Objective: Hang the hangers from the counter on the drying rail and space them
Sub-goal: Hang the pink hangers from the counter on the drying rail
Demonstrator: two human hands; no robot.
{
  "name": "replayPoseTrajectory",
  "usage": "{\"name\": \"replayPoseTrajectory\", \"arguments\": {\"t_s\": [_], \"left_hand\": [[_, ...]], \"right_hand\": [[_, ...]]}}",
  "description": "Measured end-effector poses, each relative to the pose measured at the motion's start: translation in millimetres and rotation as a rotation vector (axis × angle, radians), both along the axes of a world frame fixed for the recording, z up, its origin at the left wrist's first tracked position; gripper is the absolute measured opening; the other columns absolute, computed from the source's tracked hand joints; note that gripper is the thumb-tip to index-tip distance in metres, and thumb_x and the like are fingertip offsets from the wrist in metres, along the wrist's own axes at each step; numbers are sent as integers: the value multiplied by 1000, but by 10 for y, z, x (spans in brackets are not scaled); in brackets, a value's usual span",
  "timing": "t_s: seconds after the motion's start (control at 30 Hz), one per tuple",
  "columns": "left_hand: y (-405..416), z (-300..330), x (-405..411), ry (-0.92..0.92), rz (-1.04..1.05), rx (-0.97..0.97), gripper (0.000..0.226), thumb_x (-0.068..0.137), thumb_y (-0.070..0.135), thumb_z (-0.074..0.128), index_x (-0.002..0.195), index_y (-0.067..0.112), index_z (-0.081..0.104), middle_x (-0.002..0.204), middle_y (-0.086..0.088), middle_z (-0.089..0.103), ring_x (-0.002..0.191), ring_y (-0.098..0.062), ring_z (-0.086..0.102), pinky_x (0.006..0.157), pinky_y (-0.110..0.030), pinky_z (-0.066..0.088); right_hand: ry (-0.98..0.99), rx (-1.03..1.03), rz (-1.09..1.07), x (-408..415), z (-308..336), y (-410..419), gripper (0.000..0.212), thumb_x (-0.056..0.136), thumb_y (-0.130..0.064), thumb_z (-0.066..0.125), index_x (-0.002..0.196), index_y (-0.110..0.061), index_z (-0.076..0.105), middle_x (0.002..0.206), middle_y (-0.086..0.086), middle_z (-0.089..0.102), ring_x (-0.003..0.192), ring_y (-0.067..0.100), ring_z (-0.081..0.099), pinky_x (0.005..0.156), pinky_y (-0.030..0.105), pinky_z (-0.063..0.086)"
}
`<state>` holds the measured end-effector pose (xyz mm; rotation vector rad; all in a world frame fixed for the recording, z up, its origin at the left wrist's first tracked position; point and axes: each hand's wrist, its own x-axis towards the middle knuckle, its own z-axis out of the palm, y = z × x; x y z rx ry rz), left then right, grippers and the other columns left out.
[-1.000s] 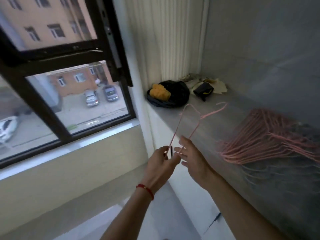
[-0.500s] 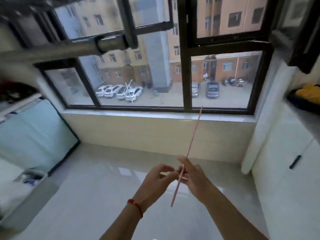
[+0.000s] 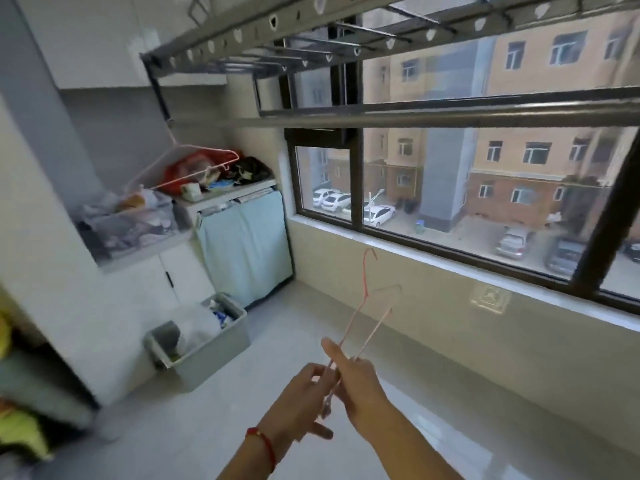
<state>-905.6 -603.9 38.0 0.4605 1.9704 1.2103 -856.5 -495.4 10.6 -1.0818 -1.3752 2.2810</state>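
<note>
A thin pink wire hanger (image 3: 366, 308) points up and away from my hands, its hook (image 3: 369, 255) at the top. My left hand (image 3: 301, 398) and my right hand (image 3: 358, 389) both pinch its lower end, close together. The grey drying rail (image 3: 450, 116) runs across the window well above the hanger. One pink hanger (image 3: 180, 168) hangs from the rail's far left end. The counter is out of view.
A perforated metal rack (image 3: 277, 27) sits overhead. At the left stand a shelf of clutter (image 3: 128, 223), a curtained cabinet (image 3: 246, 244) and a grey bin (image 3: 204, 341) on the tiled floor. The window (image 3: 485, 202) fills the right wall.
The view has swung left from the counter and up to the rail. Both hands stay on the hanger, which now shows its hook and shoulder instead of edge-on.
</note>
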Motion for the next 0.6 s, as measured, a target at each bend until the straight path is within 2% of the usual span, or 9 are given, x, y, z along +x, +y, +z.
{"name": "replayPoseTrajectory", "arguments": {"t_s": [0.07,0.13,0.27,0.33,0.4,0.43,0.5,0.6], "left_hand": [[-158,13,-371,104,2,-2,42,102,58,40,114,23,60,110,-7,68,93,-22,66,74,-39,65],[-283,76,-704,166,-2,45,45,104,57,35,115,22,61,106,-5,71,98,-20,68,75,-38,64],[-425,281,-1437,195,58,150,54,101,62,34,113,21,67,96,0,74,87,-10,70,70,-33,61],[-454,394,-1876,163,125,216,51,102,60,34,110,22,68,87,2,75,83,-14,70,69,-35,62],[-482,539,-2350,157,191,270,45,103,57,38,115,19,59,81,-7,72,79,-22,68,67,-43,62],[-496,611,-2586,182,211,281,44,104,55,38,117,16,54,79,-12,70,76,-24,66,64,-43,60],[-521,793,-3025,260,229,261,39,107,47,36,116,10,46,76,-13,67,69,-23,63,61,-40,55],[-555,1077,-3627,303,263,252,39,108,44,36,114,6,43,78,-18,69,69,-25,61,57,-39,51]], "right_hand": [[-6,39,53,-432,67,-163,126,37,-78,86,132,-3,52,110,14,72,95,27,73,96,47,55],[-15,76,91,-826,173,-275,128,38,-83,82,135,-6,49,104,10,71,86,24,73,88,45,58],[56,117,174,-1603,343,-334,121,46,-89,72,137,-13,47,109,9,72,93,27,72,85,48,60],[125,111,241,-1993,467,-311,94,64,-79,73,130,-16,54,105,9,75,93,25,74,84,50,61],[178,142,289,-2391,611,-241,49,87,-60,64,117,-21,64,102,6,74,97,22,72,87,47,60],[174,166,308,-2600,661,-185,37,94,-52,59,113,-21,66,103,5,73,98,20,70,86,43,58],[171,202,306,-3020,755,-63,29,98,-42,56,112,-19,65,110,6,69,99,19,66,82,36,54],[224,187,277,-3609,927,31,24,96,-32,58,113,-17,66,115,7,68,107,21,64,91,39,53]]}}
